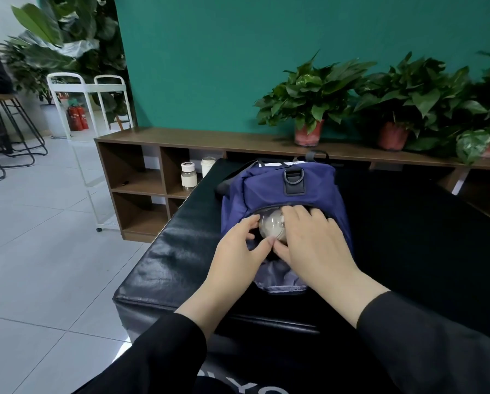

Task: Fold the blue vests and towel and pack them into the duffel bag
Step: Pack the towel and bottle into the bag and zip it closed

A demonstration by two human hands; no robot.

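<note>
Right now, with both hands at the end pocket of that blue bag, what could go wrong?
1. The clear round container sits only partly inside the end opening of the duffel bag; if the left hand or right hand lets go too soon, it might roll out onto the black padded bench.
2. The bag's near end lies close to the bench edge, so a hard push or tug could shift it toward the floor.
</note>
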